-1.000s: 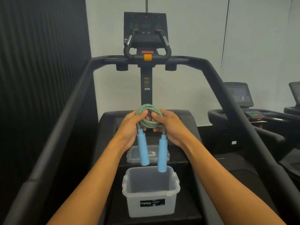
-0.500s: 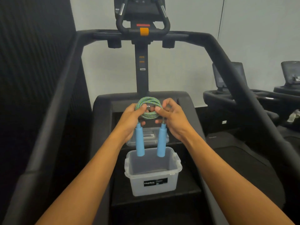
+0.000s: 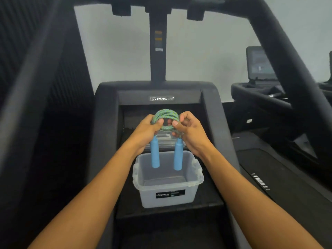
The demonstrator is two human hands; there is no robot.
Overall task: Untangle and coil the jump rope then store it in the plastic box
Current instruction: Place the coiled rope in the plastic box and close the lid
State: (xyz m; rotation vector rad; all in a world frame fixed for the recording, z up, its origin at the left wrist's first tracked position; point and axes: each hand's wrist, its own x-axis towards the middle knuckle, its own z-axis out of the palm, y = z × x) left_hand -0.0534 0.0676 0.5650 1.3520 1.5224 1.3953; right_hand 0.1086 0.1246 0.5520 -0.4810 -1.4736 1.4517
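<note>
Jump rope (image 3: 165, 115), a green-and-blue braided cord wound into a small tight coil, is held in the air between both hands, the coil upright and facing the camera. The left grip (image 3: 145, 131) pinches the coil at its 9 o'clock side, thumb in front and fingers behind. The right grip (image 3: 190, 134) pinches the 3 o'clock side the same way, its thumb tip on the front strands. Both grips are narrow, closed on the cord itself and not on the handles.

From the coil's 6 o'clock edge two light-blue handles hang straight down, side by side and apart. The left handle (image 3: 154, 154) hangs below the left grip and the right handle (image 3: 178, 156) below the right grip. Their lower ends show against the inside of the plastic box (image 3: 167, 186); I cannot tell whether they reach below its rim.

That box is clear and open-topped, with a dark label on its near wall. It stands at 6 o'clock from the coil on a black step (image 3: 210, 202) of an exercise machine. A clear lid (image 3: 166, 141) lies at the box's 12 o'clock, seen between the handles.
</note>
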